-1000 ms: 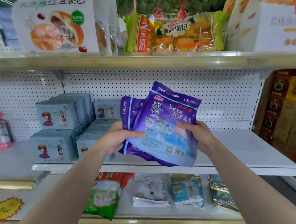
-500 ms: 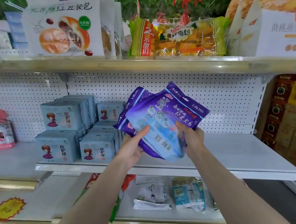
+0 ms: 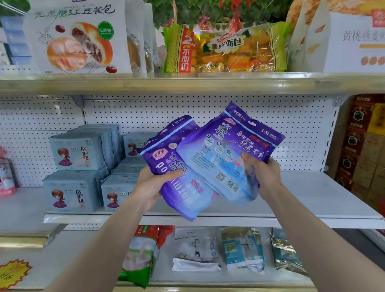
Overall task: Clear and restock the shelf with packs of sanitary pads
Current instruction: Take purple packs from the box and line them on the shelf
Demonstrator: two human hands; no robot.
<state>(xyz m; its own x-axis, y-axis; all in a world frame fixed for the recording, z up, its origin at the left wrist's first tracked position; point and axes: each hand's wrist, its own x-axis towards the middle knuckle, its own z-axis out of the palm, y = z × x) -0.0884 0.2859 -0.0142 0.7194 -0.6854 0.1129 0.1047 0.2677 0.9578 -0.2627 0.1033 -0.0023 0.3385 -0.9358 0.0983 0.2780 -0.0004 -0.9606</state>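
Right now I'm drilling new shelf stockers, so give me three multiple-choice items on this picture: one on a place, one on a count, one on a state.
1. Where do the light blue packs stand?
A. top shelf
B. middle shelf, at its left
C. bottom shelf

2. How many purple packs are held?
A. one
B. two
C. three

3. What is the right hand doing?
A. hanging idle
B. pressing the shelf
C. gripping a purple pack

Answers:
1 B, they are stacked on the left part of the white shelf.
2 B, one is in the left hand and one in the right.
3 C, its thumb lies over the front of the pack.
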